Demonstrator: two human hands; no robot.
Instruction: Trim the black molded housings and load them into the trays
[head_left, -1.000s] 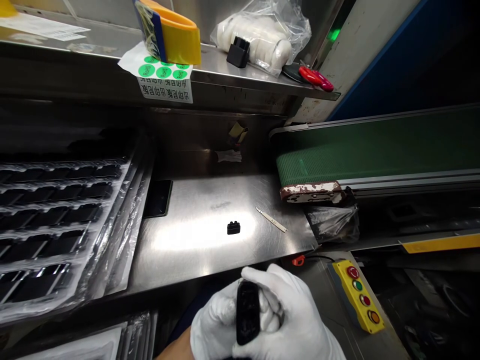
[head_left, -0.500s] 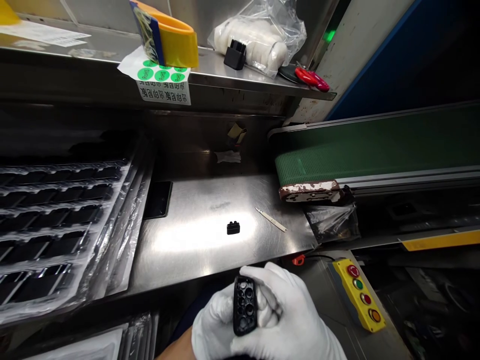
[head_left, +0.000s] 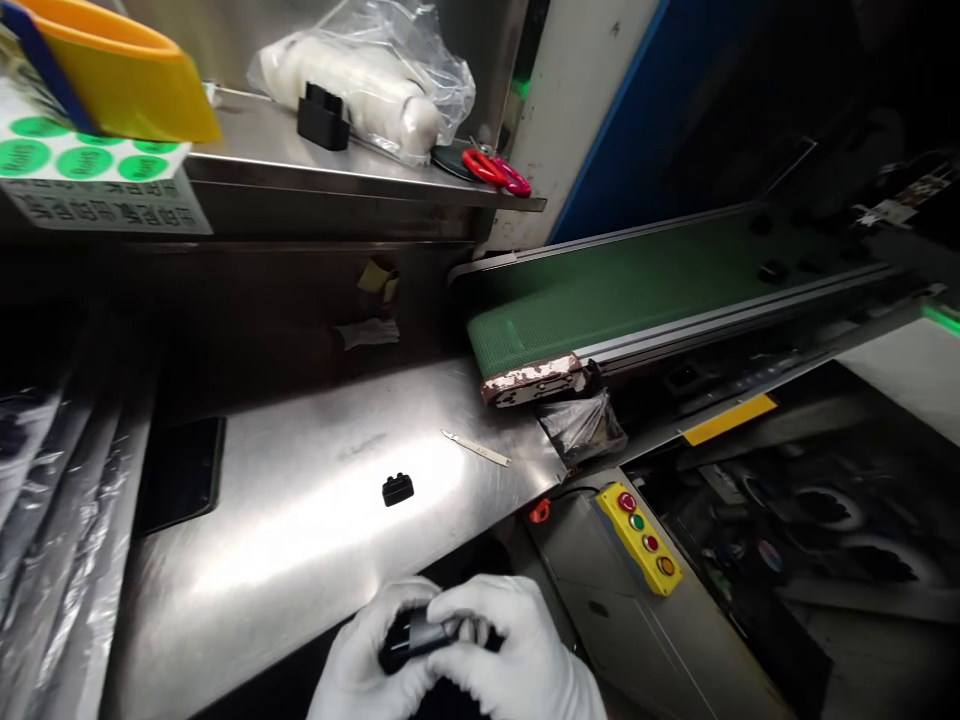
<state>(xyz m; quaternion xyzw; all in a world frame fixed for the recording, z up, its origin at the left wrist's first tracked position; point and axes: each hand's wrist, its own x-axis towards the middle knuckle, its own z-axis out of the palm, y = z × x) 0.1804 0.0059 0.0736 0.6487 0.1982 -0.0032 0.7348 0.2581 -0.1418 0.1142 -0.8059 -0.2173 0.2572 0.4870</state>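
Left hand (head_left: 358, 655) and right hand (head_left: 521, 650) both have gloved fingers wrapped around a black plastic part (head_left: 429, 632), just off the metal table (head_left: 300, 540). There's a little black block (head_left: 397, 489) on the table too.

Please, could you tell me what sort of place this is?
Probably a factory workstation: a long green conveyor belt runs beside a shiny metal worktable, and a yellow rectangular control box with round coloured buttons is at its right.

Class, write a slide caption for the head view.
Left hand and right hand, both gloved, hold a black part near a metal table.
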